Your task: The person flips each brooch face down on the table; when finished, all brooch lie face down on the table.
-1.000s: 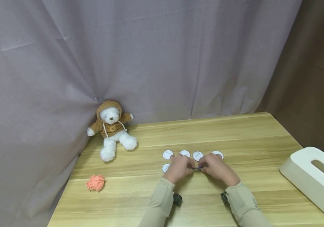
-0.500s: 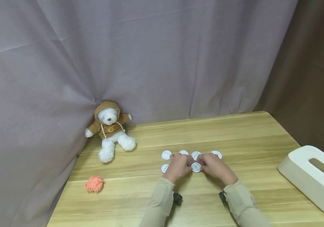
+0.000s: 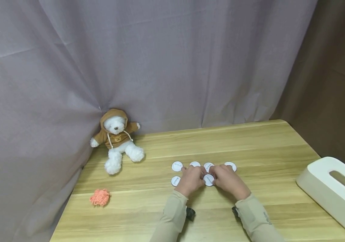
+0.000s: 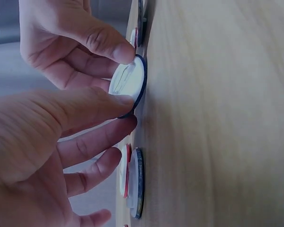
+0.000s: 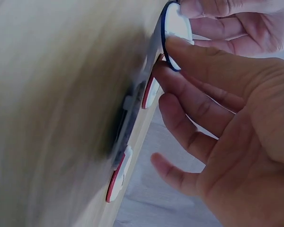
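Observation:
A round button badge is held between both hands in the head view, its white back and wire pin facing up. My left hand pinches one side, thumb on the back of the badge in the left wrist view. The opposite side is pinched by my right hand, whose thumb also lies on the white back in the right wrist view. The badge is tilted, close over the wooden table. Its front is hidden.
Several other badges lie white side up around the hands, among them a far-left badge and a far-right badge. A teddy bear, a coral yarn bundle and a white slotted box stand on the wooden table.
The badge was seen edge-on between the fingers a second ago. It has turned so its white back shows, and has come slightly toward the near edge.

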`<action>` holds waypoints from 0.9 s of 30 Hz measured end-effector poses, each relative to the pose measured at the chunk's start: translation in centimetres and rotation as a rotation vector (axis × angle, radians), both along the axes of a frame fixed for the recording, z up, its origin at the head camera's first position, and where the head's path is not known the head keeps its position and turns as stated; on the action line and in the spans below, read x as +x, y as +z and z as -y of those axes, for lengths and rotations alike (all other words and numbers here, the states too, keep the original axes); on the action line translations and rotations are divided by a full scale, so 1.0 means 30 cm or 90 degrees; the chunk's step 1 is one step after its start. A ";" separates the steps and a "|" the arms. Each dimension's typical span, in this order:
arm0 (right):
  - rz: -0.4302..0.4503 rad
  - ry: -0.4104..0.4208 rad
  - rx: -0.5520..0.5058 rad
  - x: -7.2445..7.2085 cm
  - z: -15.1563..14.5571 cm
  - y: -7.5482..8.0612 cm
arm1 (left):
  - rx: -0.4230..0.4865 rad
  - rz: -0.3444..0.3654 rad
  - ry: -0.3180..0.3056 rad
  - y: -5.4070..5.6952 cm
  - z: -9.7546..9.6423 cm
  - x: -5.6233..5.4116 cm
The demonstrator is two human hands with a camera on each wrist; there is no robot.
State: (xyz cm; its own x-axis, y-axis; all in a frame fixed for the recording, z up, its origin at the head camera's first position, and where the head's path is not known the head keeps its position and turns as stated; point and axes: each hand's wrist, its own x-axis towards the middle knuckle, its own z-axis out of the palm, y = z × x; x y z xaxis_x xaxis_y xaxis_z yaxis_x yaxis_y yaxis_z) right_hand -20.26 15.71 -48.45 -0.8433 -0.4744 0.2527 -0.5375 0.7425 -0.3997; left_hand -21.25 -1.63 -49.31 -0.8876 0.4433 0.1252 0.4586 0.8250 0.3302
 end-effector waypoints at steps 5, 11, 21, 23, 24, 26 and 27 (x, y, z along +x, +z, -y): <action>0.002 0.000 0.021 0.005 0.003 -0.008 | -0.005 -0.014 -0.002 -0.007 0.000 0.000; 0.005 -0.001 0.037 0.003 0.008 -0.014 | -0.002 -0.012 -0.006 -0.009 0.002 0.000; 0.025 -0.009 0.019 -0.007 -0.007 -0.011 | 0.006 -0.009 -0.005 -0.001 0.003 0.001; 0.044 -0.013 -0.001 -0.008 -0.014 -0.008 | 0.017 -0.002 -0.001 0.002 0.005 0.004; 0.052 -0.017 -0.012 -0.009 -0.019 -0.007 | 0.026 0.002 0.002 0.003 0.005 0.005; 0.066 -0.022 -0.035 -0.009 -0.028 -0.005 | 0.039 0.011 0.008 0.005 0.005 0.007; 0.073 -0.024 -0.046 -0.009 -0.033 -0.003 | 0.046 0.013 0.008 0.005 0.005 0.007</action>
